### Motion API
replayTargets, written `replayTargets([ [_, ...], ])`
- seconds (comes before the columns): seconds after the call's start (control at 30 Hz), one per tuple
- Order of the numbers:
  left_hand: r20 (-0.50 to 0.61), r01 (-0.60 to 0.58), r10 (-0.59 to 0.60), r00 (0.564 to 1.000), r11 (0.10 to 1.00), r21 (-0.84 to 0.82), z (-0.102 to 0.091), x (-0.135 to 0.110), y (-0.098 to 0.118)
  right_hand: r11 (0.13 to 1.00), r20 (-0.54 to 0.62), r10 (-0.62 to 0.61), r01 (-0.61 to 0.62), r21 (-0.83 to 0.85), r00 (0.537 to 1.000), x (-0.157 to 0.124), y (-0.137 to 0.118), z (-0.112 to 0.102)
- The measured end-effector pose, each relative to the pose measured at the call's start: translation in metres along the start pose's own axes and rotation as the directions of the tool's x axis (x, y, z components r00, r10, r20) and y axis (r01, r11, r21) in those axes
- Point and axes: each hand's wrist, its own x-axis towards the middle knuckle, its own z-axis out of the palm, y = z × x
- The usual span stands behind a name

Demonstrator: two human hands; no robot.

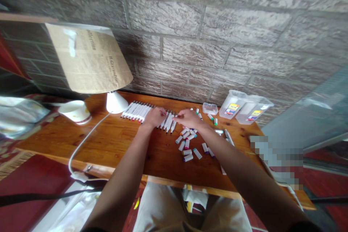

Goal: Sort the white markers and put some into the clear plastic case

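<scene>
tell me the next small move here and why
Probably the right hand should lift one loose piece and lay it beside the row: it and the left hand rest at the row's right end, with pieces jumbled just nearer.

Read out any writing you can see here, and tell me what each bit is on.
"llection": end of a cut-off word, printed on the tan paper lampshade.
Smaller line beside it on the lampshade: too blurred to read.
Colourful labels on the two clear plastic boxes: too small.
White marker pens: nothing legible.
</scene>
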Motion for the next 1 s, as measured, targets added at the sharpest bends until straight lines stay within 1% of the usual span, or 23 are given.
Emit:
replayTargets([
  [0.07,-0.021,-0.004,0.004,1.000,1.000,0.002,0.000,0.000,0.000,0.998,-0.043,-0.055,0.056,0.008,0.998,-0.021,0.019,-0.023],
  [0.1,-0.039,-0.010,0.010,0.999,1.000,-0.001,0.001,0.001,0.001,0.998,-0.066,-0.057,0.058,0.013,0.996,-0.035,0.033,-0.037],
  [0.13,-0.059,-0.025,0.024,0.998,1.000,-0.008,0.001,0.001,0.001,0.999,-0.068,-0.041,0.042,0.012,0.997,-0.049,0.049,-0.049],
  [0.17,-0.079,-0.034,0.033,0.996,0.999,-0.019,0.002,0.001,0.003,1.000,-0.092,0.002,0.000,0.014,0.996,-0.063,0.067,-0.061],
  [0.2,-0.079,-0.061,0.058,0.995,0.997,-0.037,0.003,0.001,0.005,1.000,-0.137,0.031,-0.031,0.005,0.990,-0.078,0.085,-0.072],
  [0.23,-0.049,-0.110,0.108,0.993,0.992,-0.061,0.004,0.001,0.006,0.998,-0.178,0.056,-0.059,-0.011,0.982,-0.091,0.102,-0.080],
  [0.3,0.008,-0.195,0.197,0.980,0.976,-0.101,0.007,0.000,0.010,0.992,-0.227,0.098,-0.114,-0.058,0.969,-0.113,0.132,-0.089],
  [0.33,0.033,-0.218,0.223,0.974,0.969,-0.115,0.009,0.000,0.012,0.984,-0.262,0.139,-0.163,-0.073,0.955,-0.120,0.144,-0.090],
  [0.4,0.073,-0.229,0.240,0.968,0.965,-0.127,0.013,0.000,0.014,0.972,-0.290,0.175,-0.211,-0.098,0.941,-0.129,0.159,-0.086],
  [0.47,0.078,-0.218,0.227,0.971,0.970,-0.109,0.016,0.001,0.013,0.964,-0.293,0.189,-0.235,-0.128,0.937,-0.132,0.167,-0.078],
  [0.57,0.038,-0.213,0.216,0.976,0.975,-0.064,0.020,0.003,0.011,0.958,-0.277,0.226,-0.264,-0.109,0.934,-0.130,0.172,-0.071],
  [0.63,0.015,-0.222,0.223,0.975,0.974,-0.044,0.021,0.004,0.010,0.968,-0.230,0.230,-0.246,-0.044,0.946,-0.127,0.174,-0.070],
  [0.7,0.007,-0.217,0.217,0.976,0.976,-0.032,0.022,0.004,0.010,0.980,-0.153,0.198,-0.196,0.032,0.968,-0.123,0.176,-0.073],
  [0.77,0.007,-0.198,0.198,0.980,0.980,-0.027,0.023,0.004,0.012,0.977,-0.075,0.180,-0.169,0.128,0.981,-0.120,0.178,-0.075],
  [0.87,0.005,-0.188,0.188,0.982,0.981,-0.042,0.023,0.003,0.014,0.946,-0.018,0.224,-0.213,0.245,0.974,-0.118,0.178,-0.077],
  [1.0,-0.004,-0.208,0.208,0.978,0.975,-0.080,0.023,0.002,0.016,0.933,0.000,0.269,-0.260,0.249,0.963,-0.116,0.176,-0.075],
])
